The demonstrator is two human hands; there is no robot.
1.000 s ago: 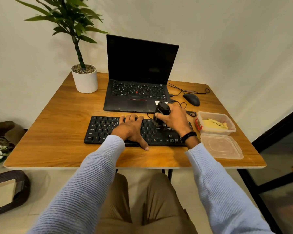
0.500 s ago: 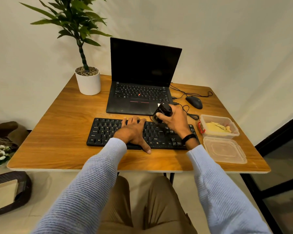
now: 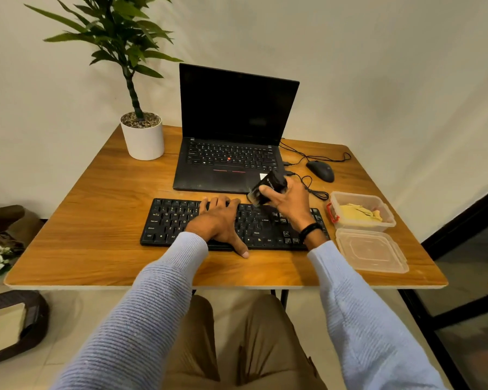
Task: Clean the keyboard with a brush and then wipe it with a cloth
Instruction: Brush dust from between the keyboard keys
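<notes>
The black keyboard (image 3: 178, 220) lies at the centre of the frame on the wooden desk (image 3: 96, 220), just in front of the open laptop (image 3: 231, 159). The left hand (image 3: 217, 220) rests flat on the middle of the keyboard. Its fingers (image 3: 214, 202) are straight and close together over the upper rows, and the thumb is spread toward the near edge. The right hand (image 3: 290, 204) is above the right part of the keyboard, its fingers curled round a small black brush (image 3: 269, 185) and clamped on it. The brush is tilted, bristles pointing down and left toward the keyboard's upper edge; whether they touch the keys cannot be told. To the right of the keyboard a clear plastic box (image 3: 389, 218) holds a yellow cloth (image 3: 355, 213), and a clear lid (image 3: 371, 250) lies on the desk just below the box in the frame. A black mouse (image 3: 320, 170) sits right of the laptop, and a potted plant (image 3: 143, 139) stands at the upper left of the desk
</notes>
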